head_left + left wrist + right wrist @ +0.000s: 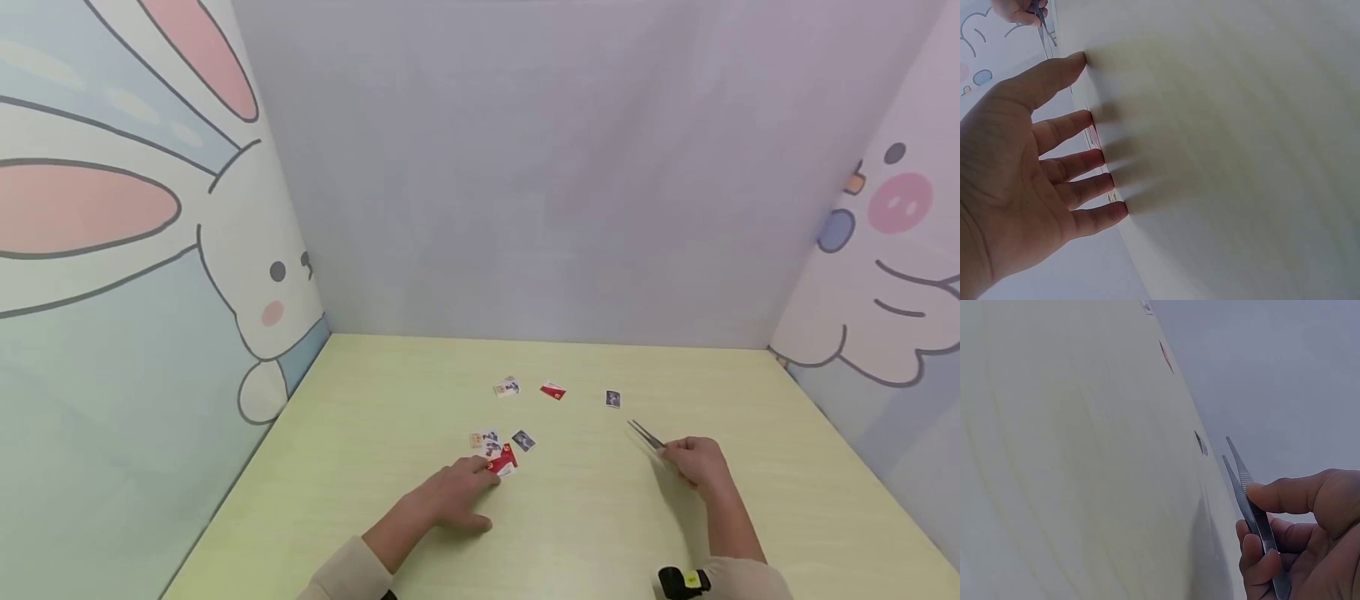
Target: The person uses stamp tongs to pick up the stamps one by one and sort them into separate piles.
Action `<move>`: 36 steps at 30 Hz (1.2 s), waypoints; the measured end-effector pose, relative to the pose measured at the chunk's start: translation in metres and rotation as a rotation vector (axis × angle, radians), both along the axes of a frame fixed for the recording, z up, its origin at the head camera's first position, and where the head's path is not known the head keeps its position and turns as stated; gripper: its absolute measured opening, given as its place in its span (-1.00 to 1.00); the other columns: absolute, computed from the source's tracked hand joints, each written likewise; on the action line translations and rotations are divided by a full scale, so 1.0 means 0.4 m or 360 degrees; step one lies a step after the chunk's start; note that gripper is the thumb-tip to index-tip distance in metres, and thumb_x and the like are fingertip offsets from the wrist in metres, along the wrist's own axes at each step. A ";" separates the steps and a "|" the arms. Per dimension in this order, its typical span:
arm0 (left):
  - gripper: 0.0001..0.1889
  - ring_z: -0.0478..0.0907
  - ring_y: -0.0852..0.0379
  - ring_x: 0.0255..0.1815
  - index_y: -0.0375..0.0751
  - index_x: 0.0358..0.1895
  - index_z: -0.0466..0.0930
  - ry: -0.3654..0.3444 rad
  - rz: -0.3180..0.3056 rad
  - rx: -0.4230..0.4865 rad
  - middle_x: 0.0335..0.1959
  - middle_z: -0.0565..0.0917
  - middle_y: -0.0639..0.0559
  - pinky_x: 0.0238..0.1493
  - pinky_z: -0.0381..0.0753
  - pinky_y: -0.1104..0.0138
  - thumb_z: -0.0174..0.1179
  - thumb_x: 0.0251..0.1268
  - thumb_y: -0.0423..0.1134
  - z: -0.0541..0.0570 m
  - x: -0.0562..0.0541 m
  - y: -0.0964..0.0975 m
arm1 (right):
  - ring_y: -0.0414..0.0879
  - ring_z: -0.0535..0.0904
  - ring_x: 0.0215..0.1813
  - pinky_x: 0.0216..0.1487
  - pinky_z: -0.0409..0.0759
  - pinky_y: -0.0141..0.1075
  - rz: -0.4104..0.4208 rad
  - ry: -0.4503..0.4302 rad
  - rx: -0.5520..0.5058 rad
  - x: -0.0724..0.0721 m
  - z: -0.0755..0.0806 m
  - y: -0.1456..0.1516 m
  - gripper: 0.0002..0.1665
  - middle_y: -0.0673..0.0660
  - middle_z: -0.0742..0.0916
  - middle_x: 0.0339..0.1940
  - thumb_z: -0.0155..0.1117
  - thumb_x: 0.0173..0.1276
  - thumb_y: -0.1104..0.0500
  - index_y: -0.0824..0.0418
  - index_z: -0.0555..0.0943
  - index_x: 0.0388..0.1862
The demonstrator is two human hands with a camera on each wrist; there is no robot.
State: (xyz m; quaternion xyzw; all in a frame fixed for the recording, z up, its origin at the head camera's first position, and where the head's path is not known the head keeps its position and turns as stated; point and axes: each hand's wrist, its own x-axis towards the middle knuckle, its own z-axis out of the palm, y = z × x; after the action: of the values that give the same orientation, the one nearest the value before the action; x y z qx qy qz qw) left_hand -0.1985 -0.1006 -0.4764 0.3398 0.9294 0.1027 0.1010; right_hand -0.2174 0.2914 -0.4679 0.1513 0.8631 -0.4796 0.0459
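Note:
My right hand [697, 461] grips a pair of metal tweezers [1244, 487] between thumb and curled fingers, its two tips apart and nothing between them. Beyond those tips lies a small dark picture card [612, 399]. My left hand [453, 497] rests fingertips down on the table, fingers spread and fairly straight, as the left wrist view shows. Right at its fingertips is a red and white card [504, 460], part of a small cluster. Pale printed cards [486, 440] and a dark card [523, 440] make up the rest of that cluster.
Farther back on the pale wooden table [375, 392] lie a red and white card [552, 390] and some pale printed cards [507, 387]. A grey curtain-like wall [525, 183] rises behind the table. Cartoon-printed panels [247, 275] flank it on both sides.

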 end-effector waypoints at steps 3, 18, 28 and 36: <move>-0.42 0.32 0.00 0.21 -0.05 0.15 0.50 0.0011 0.0001 -0.0002 0.21 0.41 -0.03 0.11 0.41 0.13 0.31 0.02 0.08 0.002 0.000 0.001 | -0.16 0.27 -0.67 -0.62 0.29 -0.30 0.0012 0.0015 -0.0006 0.011 -0.004 -0.011 -0.72 0.01 0.42 -0.74 0.20 0.22 0.24 0.50 0.59 -0.29; -0.40 0.32 0.03 0.21 0.01 0.16 0.51 -0.0035 0.0065 -0.0012 0.20 0.41 0.02 0.11 0.40 0.13 0.32 0.00 0.10 -0.001 0.000 -0.001 | -0.18 0.26 -0.65 -0.64 0.24 -0.36 0.0180 0.0071 -0.0122 0.027 -0.015 -0.135 -0.88 0.06 0.49 -0.68 0.26 0.15 0.33 0.42 0.59 -0.38; -0.40 0.33 0.01 0.20 -0.02 0.16 0.51 0.0002 0.0046 -0.0015 0.20 0.42 -0.02 0.12 0.40 0.16 0.31 0.02 0.10 0.004 0.005 0.002 | -0.13 0.33 -0.60 -0.59 0.29 -0.33 0.0252 0.0039 -0.0097 0.032 -0.025 -0.211 -0.94 0.08 0.53 -0.61 0.32 0.10 0.36 0.35 0.61 -0.41; -0.41 0.34 0.03 0.19 -0.03 0.16 0.52 0.0005 0.0054 0.0000 0.18 0.43 -0.01 0.12 0.40 0.17 0.32 0.01 0.09 0.008 0.011 0.004 | -0.11 0.39 -0.53 -0.52 0.35 -0.30 0.0388 0.0114 -0.0041 0.035 -0.031 -0.261 -0.92 0.06 0.56 -0.58 0.36 0.05 0.38 0.32 0.62 -0.45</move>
State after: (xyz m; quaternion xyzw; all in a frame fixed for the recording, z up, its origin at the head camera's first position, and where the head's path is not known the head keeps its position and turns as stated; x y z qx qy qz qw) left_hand -0.1940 -0.0990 -0.4732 0.3241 0.9352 0.1038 0.0978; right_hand -0.2033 0.1870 -0.4803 0.0274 0.8700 -0.4865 0.0751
